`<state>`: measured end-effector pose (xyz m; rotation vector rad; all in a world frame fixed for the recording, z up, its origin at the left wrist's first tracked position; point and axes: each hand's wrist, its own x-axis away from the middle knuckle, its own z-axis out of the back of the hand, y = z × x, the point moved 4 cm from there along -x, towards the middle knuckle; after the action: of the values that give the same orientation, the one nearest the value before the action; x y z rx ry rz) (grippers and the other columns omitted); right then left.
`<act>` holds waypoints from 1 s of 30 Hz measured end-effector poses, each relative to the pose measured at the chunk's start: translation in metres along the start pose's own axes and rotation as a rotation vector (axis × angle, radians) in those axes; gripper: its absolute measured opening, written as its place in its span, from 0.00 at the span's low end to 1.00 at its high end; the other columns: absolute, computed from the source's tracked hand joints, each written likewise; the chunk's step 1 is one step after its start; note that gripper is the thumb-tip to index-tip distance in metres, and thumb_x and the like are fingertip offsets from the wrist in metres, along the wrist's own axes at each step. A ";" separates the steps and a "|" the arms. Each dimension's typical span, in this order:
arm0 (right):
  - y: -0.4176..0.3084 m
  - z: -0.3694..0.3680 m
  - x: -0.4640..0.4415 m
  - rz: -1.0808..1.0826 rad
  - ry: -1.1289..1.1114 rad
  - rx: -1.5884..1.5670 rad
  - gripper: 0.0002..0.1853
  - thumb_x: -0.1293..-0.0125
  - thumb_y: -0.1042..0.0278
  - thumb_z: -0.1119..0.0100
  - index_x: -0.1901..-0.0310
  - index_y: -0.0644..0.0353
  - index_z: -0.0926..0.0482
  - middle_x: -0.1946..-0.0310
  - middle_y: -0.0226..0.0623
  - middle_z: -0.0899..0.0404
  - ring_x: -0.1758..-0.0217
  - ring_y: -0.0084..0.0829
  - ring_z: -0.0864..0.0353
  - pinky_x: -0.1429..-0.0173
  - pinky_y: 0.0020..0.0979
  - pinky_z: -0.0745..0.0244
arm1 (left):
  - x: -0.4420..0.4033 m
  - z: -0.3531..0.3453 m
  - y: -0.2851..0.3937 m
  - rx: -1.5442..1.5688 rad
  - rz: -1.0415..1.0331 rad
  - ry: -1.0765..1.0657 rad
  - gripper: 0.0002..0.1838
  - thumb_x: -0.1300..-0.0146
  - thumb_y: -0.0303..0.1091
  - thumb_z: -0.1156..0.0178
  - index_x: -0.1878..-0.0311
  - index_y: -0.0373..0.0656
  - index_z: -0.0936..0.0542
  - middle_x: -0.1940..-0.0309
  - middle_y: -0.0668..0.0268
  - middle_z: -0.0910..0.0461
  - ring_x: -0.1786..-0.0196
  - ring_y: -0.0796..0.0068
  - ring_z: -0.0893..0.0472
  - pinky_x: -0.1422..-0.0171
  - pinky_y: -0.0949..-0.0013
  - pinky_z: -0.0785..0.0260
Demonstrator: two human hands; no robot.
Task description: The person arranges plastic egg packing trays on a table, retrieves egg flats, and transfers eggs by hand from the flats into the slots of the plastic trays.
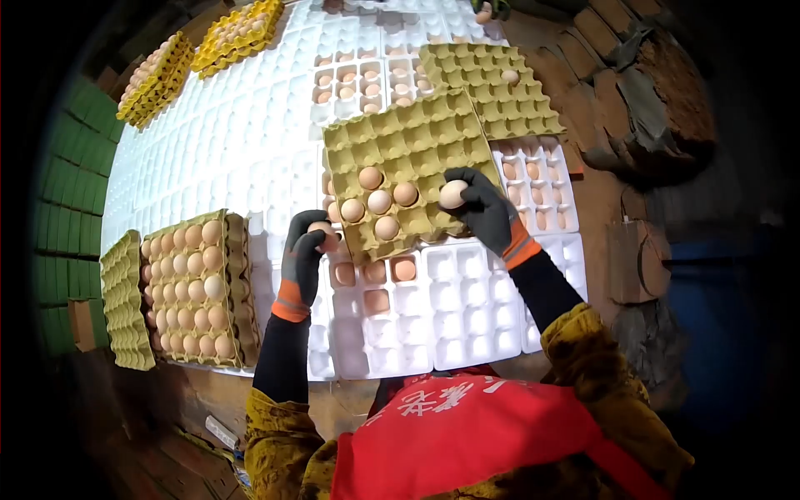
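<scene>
My left hand (303, 257), in a dark glove with an orange cuff, is closed on an egg (325, 237) beside the near left corner of an olive egg tray (417, 133). At that tray's right side, my right hand (485, 210) grips a paler egg (452, 194) just over the cups. Several brown eggs (387, 227) sit in the tray's near left part, while its other cups show bare. Beneath and in front lie white foam trays (467, 325), with a few eggs (403, 268) in the nearest one's cups.
A stack of egg-filled trays (242, 275) stands at left beside an olive tray (125, 300). Yellow trays of eggs (154, 79) stand far left. Another olive tray (500, 108) holds one egg. At the top edge another person's gloved hand (498, 8) shows near an egg.
</scene>
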<state>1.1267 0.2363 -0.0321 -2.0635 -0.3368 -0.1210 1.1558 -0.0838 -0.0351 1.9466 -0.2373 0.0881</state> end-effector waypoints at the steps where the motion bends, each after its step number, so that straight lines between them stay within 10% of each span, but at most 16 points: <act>1: -0.009 -0.011 0.000 -0.039 0.003 0.140 0.21 0.36 0.62 0.41 0.42 0.56 0.22 0.49 0.32 0.21 0.45 0.28 0.20 0.44 0.32 0.21 | -0.006 -0.003 -0.004 -0.261 -0.019 0.022 0.15 0.35 0.25 0.43 0.45 0.39 0.23 0.52 0.68 0.22 0.51 0.74 0.21 0.45 0.66 0.26; 3: -0.002 -0.029 -0.024 -0.059 -0.036 0.550 0.25 0.39 0.58 0.33 0.41 0.55 0.22 0.48 0.34 0.22 0.44 0.32 0.20 0.43 0.33 0.22 | -0.013 -0.047 -0.005 -0.998 -0.387 -0.087 0.15 0.37 0.28 0.39 0.47 0.45 0.22 0.51 0.63 0.21 0.54 0.64 0.19 0.49 0.61 0.25; 4: -0.002 -0.044 -0.031 0.497 -0.051 1.229 0.27 0.41 0.58 0.29 0.40 0.54 0.21 0.48 0.38 0.21 0.44 0.37 0.21 0.43 0.36 0.23 | -0.008 -0.081 0.006 -1.285 -0.589 -0.145 0.15 0.39 0.29 0.37 0.48 0.47 0.22 0.51 0.61 0.21 0.55 0.60 0.18 0.50 0.59 0.25; 6: 0.006 -0.075 -0.036 0.443 -0.040 1.981 0.28 0.42 0.60 0.29 0.39 0.51 0.21 0.42 0.44 0.26 0.40 0.42 0.24 0.40 0.42 0.25 | -0.020 -0.093 -0.022 -1.673 -0.418 -0.315 0.20 0.44 0.30 0.31 0.47 0.49 0.22 0.50 0.58 0.22 0.55 0.52 0.19 0.51 0.57 0.25; 9: 0.012 -0.062 -0.051 0.358 -0.096 1.816 0.29 0.40 0.62 0.31 0.36 0.52 0.25 0.43 0.42 0.24 0.43 0.39 0.20 0.47 0.40 0.21 | -0.027 -0.080 -0.007 -1.300 -0.284 -0.235 0.20 0.42 0.30 0.31 0.46 0.47 0.21 0.54 0.62 0.19 0.59 0.63 0.18 0.55 0.62 0.24; 14: -0.013 -0.036 -0.021 -0.022 0.015 0.062 0.32 0.36 0.75 0.42 0.28 0.55 0.34 0.45 0.42 0.22 0.51 0.32 0.16 0.57 0.33 0.17 | -0.014 -0.003 0.017 0.212 0.129 -0.140 0.27 0.34 0.37 0.43 0.31 0.45 0.30 0.52 0.59 0.20 0.59 0.70 0.19 0.62 0.70 0.25; 18: -0.007 -0.058 -0.034 -0.144 -0.116 0.426 0.27 0.41 0.69 0.32 0.37 0.54 0.23 0.49 0.33 0.22 0.58 0.27 0.17 0.59 0.29 0.19 | -0.023 0.022 0.041 -0.157 0.095 0.059 0.26 0.30 0.38 0.44 0.29 0.44 0.30 0.44 0.61 0.23 0.62 0.73 0.19 0.61 0.70 0.25; 20: 0.003 -0.080 -0.044 0.467 -0.248 1.281 0.24 0.44 0.62 0.28 0.43 0.45 0.19 0.48 0.40 0.22 0.55 0.36 0.17 0.50 0.36 0.19 | -0.042 0.027 0.037 -0.817 -0.118 0.097 0.22 0.36 0.38 0.31 0.39 0.48 0.19 0.42 0.62 0.24 0.58 0.69 0.17 0.55 0.66 0.23; 22: 0.015 -0.107 -0.037 0.474 -0.071 1.930 0.22 0.47 0.58 0.26 0.48 0.45 0.16 0.48 0.44 0.22 0.50 0.42 0.18 0.46 0.40 0.20 | -0.039 -0.003 0.046 -1.223 -0.279 0.041 0.25 0.42 0.44 0.26 0.41 0.51 0.18 0.42 0.59 0.24 0.51 0.60 0.17 0.49 0.61 0.23; 25: 0.020 -0.117 -0.044 0.320 -0.038 1.998 0.24 0.48 0.54 0.25 0.49 0.47 0.15 0.46 0.45 0.22 0.48 0.44 0.17 0.45 0.40 0.21 | -0.045 -0.030 0.032 -1.589 -0.273 -0.076 0.27 0.49 0.45 0.25 0.44 0.55 0.17 0.37 0.56 0.27 0.46 0.51 0.19 0.45 0.55 0.23; 30: -0.020 -0.047 -0.005 0.056 0.112 0.642 0.24 0.42 0.63 0.22 0.45 0.60 0.18 0.55 0.33 0.17 0.58 0.24 0.19 0.54 0.27 0.21 | -0.062 -0.005 -0.008 -1.535 -0.411 -0.041 0.25 0.48 0.42 0.27 0.45 0.52 0.18 0.41 0.58 0.23 0.46 0.47 0.19 0.46 0.53 0.24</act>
<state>1.1187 0.2039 0.0069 -1.4231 -0.2109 -0.0796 1.0973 -0.0684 -0.0506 0.4325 0.0926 -0.3259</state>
